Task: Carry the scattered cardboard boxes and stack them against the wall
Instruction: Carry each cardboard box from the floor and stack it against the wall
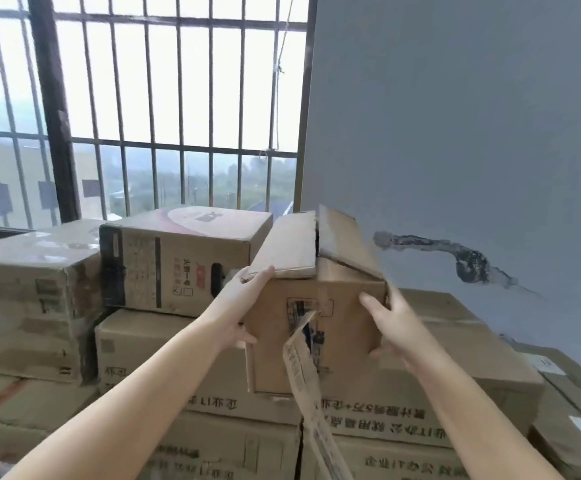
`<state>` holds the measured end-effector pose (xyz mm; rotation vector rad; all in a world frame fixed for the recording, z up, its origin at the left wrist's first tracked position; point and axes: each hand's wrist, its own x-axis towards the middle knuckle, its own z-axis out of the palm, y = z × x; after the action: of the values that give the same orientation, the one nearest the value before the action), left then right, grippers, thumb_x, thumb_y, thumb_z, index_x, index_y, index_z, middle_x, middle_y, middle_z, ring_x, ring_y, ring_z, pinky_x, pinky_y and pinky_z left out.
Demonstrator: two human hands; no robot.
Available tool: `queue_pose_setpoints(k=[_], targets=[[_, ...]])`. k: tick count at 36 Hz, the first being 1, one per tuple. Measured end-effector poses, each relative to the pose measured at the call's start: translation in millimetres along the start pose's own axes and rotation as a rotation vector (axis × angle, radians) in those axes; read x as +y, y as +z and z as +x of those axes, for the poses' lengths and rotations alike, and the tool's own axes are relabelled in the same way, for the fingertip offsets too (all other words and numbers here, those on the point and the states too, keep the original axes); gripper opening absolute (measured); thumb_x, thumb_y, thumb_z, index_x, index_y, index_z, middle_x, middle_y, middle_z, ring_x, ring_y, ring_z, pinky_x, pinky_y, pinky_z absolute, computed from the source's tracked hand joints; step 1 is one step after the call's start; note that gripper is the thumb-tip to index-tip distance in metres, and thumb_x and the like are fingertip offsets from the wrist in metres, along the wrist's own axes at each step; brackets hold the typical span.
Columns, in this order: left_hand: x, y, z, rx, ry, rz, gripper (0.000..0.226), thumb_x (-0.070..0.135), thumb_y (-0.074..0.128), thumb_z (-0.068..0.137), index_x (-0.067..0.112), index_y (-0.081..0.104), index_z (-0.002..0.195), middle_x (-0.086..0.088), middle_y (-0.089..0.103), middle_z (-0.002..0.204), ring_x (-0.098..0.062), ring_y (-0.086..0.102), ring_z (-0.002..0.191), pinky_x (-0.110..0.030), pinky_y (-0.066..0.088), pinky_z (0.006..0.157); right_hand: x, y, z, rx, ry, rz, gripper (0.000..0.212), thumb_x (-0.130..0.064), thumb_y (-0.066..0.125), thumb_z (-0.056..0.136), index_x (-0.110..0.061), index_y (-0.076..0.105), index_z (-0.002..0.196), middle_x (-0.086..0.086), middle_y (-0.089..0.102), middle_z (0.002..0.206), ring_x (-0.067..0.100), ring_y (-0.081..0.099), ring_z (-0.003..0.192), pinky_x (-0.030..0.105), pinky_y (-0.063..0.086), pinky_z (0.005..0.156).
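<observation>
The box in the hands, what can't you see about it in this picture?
Head view only:
- Inside of the held box: its raised flaps hide it.
- Its underside: turned away, so whether it rests on the stack or hovers is unclear.
- Its label: blurred, partly behind the dangling tape strip.
- Left hand and right hand: fingers wrap behind the box sides.
- Floor: hidden by boxes, cut off by the bottom edge.

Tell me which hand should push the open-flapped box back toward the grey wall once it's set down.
Probably the left. The left hand grips the side of the open-flapped box facing away from the grey wall, so it can push toward it. The right hand sits on the wall side and would be squeezed.
</observation>
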<state>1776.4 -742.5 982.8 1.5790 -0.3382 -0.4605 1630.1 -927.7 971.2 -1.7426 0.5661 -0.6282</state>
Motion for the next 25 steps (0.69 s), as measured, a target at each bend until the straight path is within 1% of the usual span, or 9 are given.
queue_pose_setpoints(k=[2, 4, 7, 12, 14, 16, 18, 21, 25], targets=[[-5.0, 4.2, 27.8, 0.030, 0.065, 0.077, 0.071, 0.064, 0.056, 0.081, 0.043, 0.030, 0.143, 0.007, 0.043, 0.140, -0.024, 0.045, 0.124, -0.048, 0.059, 0.070, 6.4, -3.5, 31.7, -0.049, -0.049, -0.083, 0.063, -0.033, 0.053, 0.096, -0.042, 0.019, 0.148, -0.008, 0.051, 0.134, 0.008, 0.061, 0.091, 0.030, 0.057, 0.053], [-13.1, 7.4, 49.6, 0.073, 0.165, 0.169, 0.068, 0.058, 0.054, 0.086, 0.043, 0.024, 0.145, 0.011, 0.048, 0.129, -0.015, 0.053, 0.110, -0.034, 0.059, 0.064, 10.8, -3.2, 58.9, -0.083, -0.066, -0.113, 0.065, -0.031, 0.052, 0.096, -0.044, 0.016, 0.148, -0.005, 0.047, 0.141, 0.022, 0.060, 0.107, 0.040, 0.060, 0.060], [-27.1, 8.4, 76.9, 0.159, 0.360, 0.394, 0.063, 0.042, 0.053, 0.094, 0.035, 0.020, 0.147, 0.005, 0.056, 0.128, -0.013, 0.059, 0.105, -0.035, 0.056, 0.080, 16.2, 3.5, 88.9, -0.102, -0.073, -0.153, 0.070, -0.033, 0.053, 0.095, -0.045, 0.009, 0.149, -0.005, 0.042, 0.145, 0.027, 0.055, 0.117, 0.043, 0.060, 0.065], [-31.2, -0.2, 118.7, 0.501, 0.618, 1.003, 0.073, 0.042, 0.052, 0.093, 0.006, 0.020, 0.149, -0.010, 0.033, 0.148, -0.024, 0.027, 0.136, -0.038, 0.031, 0.105, 28.5, 18.7, 126.2, -0.098, -0.124, -0.288, 0.073, -0.033, 0.052, 0.096, -0.043, 0.005, 0.150, -0.007, 0.051, 0.130, 0.019, 0.058, 0.099, 0.028, 0.057, 0.065], [-30.8, -7.7, 134.4, 0.552, 0.626, 1.172, 0.078, 0.048, 0.046, 0.094, 0.004, 0.015, 0.150, -0.009, 0.014, 0.158, -0.022, 0.009, 0.145, -0.043, 0.012, 0.116, 33.9, 25.7, 134.3, -0.087, -0.144, -0.355, 0.068, -0.034, 0.051, 0.096, -0.035, 0.011, 0.151, -0.002, 0.054, 0.135, 0.021, 0.060, 0.108, 0.026, 0.051, 0.079], [-32.2, -15.9, 147.5, 0.528, 0.633, 1.192, 0.080, 0.051, 0.041, 0.095, 0.006, 0.006, 0.151, -0.003, -0.005, 0.161, -0.015, -0.014, 0.147, -0.047, -0.010, 0.115, 36.4, 30.4, 139.8, -0.088, -0.148, -0.348, 0.066, -0.036, 0.051, 0.096, -0.031, 0.014, 0.151, 0.001, 0.055, 0.136, 0.022, 0.058, 0.117, 0.035, 0.050, 0.092], [-33.0, -23.6, 154.7, 0.486, 0.667, 1.144, 0.081, 0.050, 0.042, 0.094, 0.009, 0.003, 0.151, 0.005, -0.012, 0.157, -0.007, -0.022, 0.141, -0.045, -0.017, 0.113, 36.7, 32.6, 143.1, -0.104, -0.163, -0.342, 0.069, -0.039, 0.051, 0.095, -0.033, 0.011, 0.152, -0.002, 0.055, 0.134, 0.022, 0.058, 0.117, 0.042, 0.050, 0.095], [-31.2, -29.5, 157.6, 0.409, 0.701, 1.029, 0.079, 0.044, 0.052, 0.092, 0.009, 0.012, 0.151, 0.002, 0.009, 0.159, -0.004, -0.007, 0.143, -0.046, -0.007, 0.117, 39.3, 33.9, 145.3, -0.110, -0.200, -0.379, 0.073, -0.041, 0.050, 0.095, -0.038, 0.003, 0.151, -0.001, 0.058, 0.126, 0.024, 0.059, 0.113, 0.043, 0.050, 0.093], [-32.4, -28.6, 155.3, 0.328, 0.685, 0.858, 0.074, 0.033, 0.060, 0.091, 0.012, 0.022, 0.151, -0.002, 0.031, 0.155, -0.020, 0.026, 0.142, -0.050, 0.012, 0.117, 48.0, 36.0, 142.3, -0.076, -0.218, -0.365, 0.071, -0.039, 0.050, 0.095, -0.041, 0.006, 0.150, 0.001, 0.059, 0.129, 0.023, 0.058, 0.116, 0.042, 0.049, 0.095]])
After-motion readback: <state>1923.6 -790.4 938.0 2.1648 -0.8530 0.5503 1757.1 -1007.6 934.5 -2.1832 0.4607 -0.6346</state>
